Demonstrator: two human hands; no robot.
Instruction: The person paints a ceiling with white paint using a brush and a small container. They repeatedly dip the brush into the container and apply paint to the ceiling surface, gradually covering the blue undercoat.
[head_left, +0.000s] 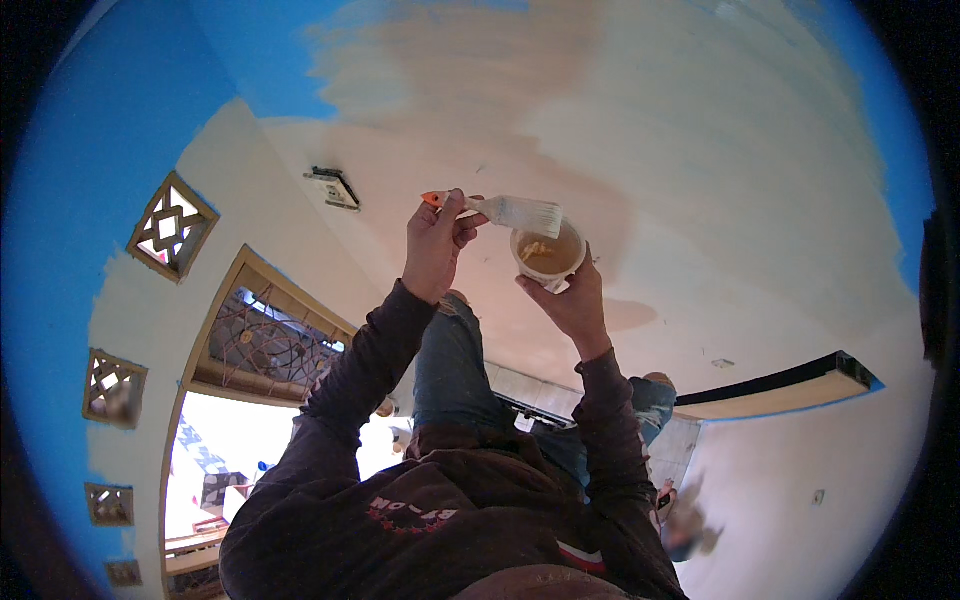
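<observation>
My left hand [435, 245] grips a flat paintbrush [505, 211] by its orange-tipped handle. The brush's pale bristles point right and hover just above the rim of a small white cup [548, 255]. My right hand [572, 300] holds that cup from below; it contains tan paint. Both hands are raised close together in front of a peach and cream painted surface [700, 180]. My dark long sleeves and blue jeans fill the lower middle of the view.
Blue paint [90, 150] borders the cream area at the left and top. A small rectangular fitting [333, 187] sits left of the brush. Lattice openings [172, 225] and a grilled doorway [270, 345] are at left, a dark-edged ledge [790, 385] at right, and a blurred person [690, 525] lower right.
</observation>
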